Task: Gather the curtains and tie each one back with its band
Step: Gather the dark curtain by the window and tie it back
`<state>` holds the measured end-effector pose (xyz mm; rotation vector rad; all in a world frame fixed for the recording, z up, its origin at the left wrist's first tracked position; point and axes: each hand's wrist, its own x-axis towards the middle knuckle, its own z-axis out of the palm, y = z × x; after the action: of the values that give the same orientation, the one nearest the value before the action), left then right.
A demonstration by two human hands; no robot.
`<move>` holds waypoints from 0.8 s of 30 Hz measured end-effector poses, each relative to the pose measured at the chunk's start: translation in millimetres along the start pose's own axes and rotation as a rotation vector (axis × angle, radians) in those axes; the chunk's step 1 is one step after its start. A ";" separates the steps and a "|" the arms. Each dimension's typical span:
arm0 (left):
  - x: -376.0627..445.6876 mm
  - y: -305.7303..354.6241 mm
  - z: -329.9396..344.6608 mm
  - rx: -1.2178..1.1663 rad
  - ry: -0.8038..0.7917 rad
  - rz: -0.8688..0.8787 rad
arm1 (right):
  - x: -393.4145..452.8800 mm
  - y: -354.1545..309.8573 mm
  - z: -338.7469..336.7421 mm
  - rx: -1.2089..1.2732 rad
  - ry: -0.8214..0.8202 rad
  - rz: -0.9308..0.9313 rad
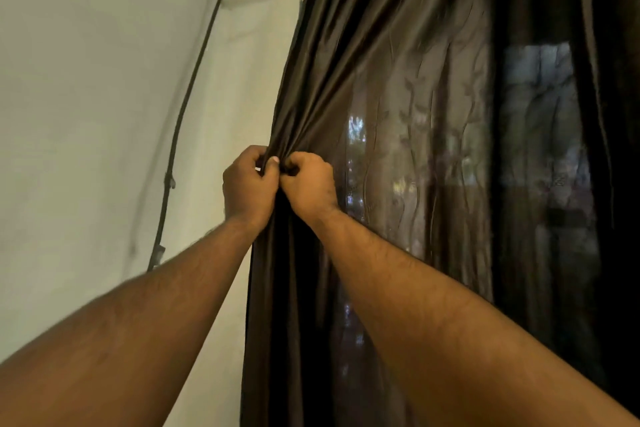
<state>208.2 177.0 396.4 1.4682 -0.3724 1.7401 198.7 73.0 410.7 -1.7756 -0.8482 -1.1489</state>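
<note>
Now, left hand (247,184): fist closed on the gathered brown curtain (311,87).
Right hand (310,184): touching it, pinching the same bunch (band not visible).
Wall cable (194,80): off left.

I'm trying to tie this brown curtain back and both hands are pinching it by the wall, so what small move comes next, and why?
Probably keep the left hand clamped and slide the right hand rightward to pull in more folds. Both hands pinch only the brown curtain's wall-side edge; the sheer panel beside it hangs spread out, and no band is visible yet.
</note>
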 end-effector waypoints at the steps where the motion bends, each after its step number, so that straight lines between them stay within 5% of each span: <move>1: 0.3 0.4 -0.5 -0.009 0.002 -0.006 | 0.7 -0.2 -2.9 -0.012 -0.010 -0.008; 7: -0.1 20.4 13.1 0.067 -0.154 0.119 | -7.9 13.1 -32.6 -0.115 -0.049 -0.008; 12: -4.1 54.2 38.1 0.002 -0.203 0.027 | -29.6 26.5 -61.4 -0.250 0.008 -0.052; 20: -7.4 104.7 83.9 0.154 -0.257 -0.027 | -23.6 56.5 -152.2 -0.662 0.264 -0.192; 24: -14.1 116.6 95.8 0.136 -0.211 -0.051 | -10.8 73.5 -197.3 -0.872 0.383 -0.082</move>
<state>188.4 33.7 441.5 1.7516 -0.3276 1.6008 186.2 -136.9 425.4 -2.0653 -0.1720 -2.0334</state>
